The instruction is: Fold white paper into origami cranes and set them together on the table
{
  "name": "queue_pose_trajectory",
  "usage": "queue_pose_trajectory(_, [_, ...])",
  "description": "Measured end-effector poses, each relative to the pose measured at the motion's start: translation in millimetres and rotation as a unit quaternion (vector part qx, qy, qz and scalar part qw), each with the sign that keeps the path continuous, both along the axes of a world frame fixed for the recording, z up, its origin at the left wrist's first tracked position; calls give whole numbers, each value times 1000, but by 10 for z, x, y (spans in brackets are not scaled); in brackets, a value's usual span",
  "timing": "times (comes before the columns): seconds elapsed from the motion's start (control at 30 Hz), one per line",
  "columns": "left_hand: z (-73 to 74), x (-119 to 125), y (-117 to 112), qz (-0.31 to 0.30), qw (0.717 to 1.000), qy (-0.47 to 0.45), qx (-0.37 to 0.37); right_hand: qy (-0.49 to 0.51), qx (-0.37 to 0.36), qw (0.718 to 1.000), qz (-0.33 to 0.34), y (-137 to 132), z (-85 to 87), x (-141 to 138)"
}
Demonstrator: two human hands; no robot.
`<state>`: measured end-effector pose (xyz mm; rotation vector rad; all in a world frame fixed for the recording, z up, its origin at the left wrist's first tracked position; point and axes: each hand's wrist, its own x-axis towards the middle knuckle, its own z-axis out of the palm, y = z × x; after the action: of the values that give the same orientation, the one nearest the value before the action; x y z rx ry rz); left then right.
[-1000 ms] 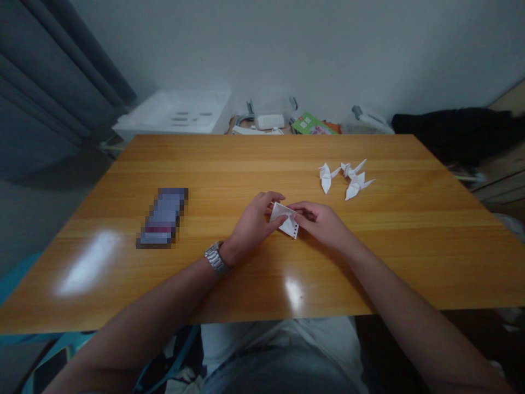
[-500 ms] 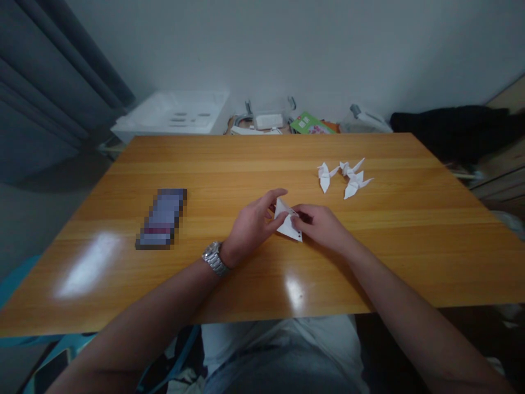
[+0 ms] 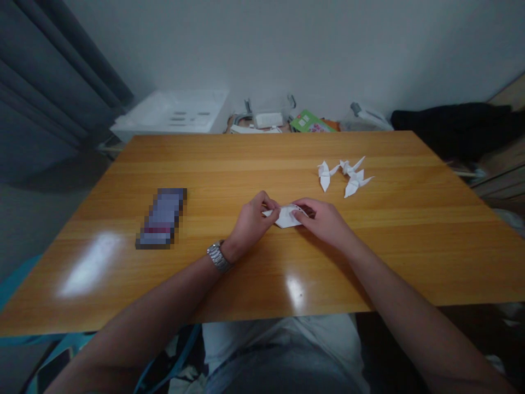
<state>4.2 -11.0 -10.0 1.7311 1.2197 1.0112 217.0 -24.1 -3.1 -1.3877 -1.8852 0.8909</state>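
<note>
A folded piece of white paper [image 3: 286,218] is held between my two hands near the middle of the table. My left hand [image 3: 256,219], with a metal watch [image 3: 219,256] on its wrist, pinches the paper's left corner between thumb and fingers. On the other side, my right hand [image 3: 322,218] grips the right end, thumb on the near face and fingers behind. Dark marks or holes run along the paper's upper right edge. Beyond my right hand lie three folded paper cranes, one on the left [image 3: 324,176], one behind [image 3: 351,166] and one in front [image 3: 356,184].
A pixelated phone-like slab [image 3: 162,218] lies on the wooden table [image 3: 229,158] at left. Past the far edge are a white tray-like box [image 3: 176,112], a green booklet [image 3: 310,122] and a dark cloth [image 3: 455,128]. A grey curtain [image 3: 53,71] hangs at left.
The paper has turned from a point-up triangle to a flatter, sideways position. My left fingers have closed from a spread pose onto its left corner; my right hand keeps its hold.
</note>
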Motion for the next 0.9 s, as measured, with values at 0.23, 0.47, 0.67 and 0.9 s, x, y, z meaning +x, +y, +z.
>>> queue_pose_trajectory(0.23, [-57,19,6,-42,999,-15,-12,-2,8,1000,0,-25,76,-63])
queue_pose_trajectory(0.47, [13,49,-49,-74,997,-7,-25,1,13,999,-32,-39,41,-126])
queue_pose_trajectory(0.67, [28,48,-71,-68,997,22,7,10,22,999,-31,-50,26,-150])
queue_pose_trajectory(0.9, [12,44,-60,-66,997,18,26,2,49,998,-31,-65,41,-176])
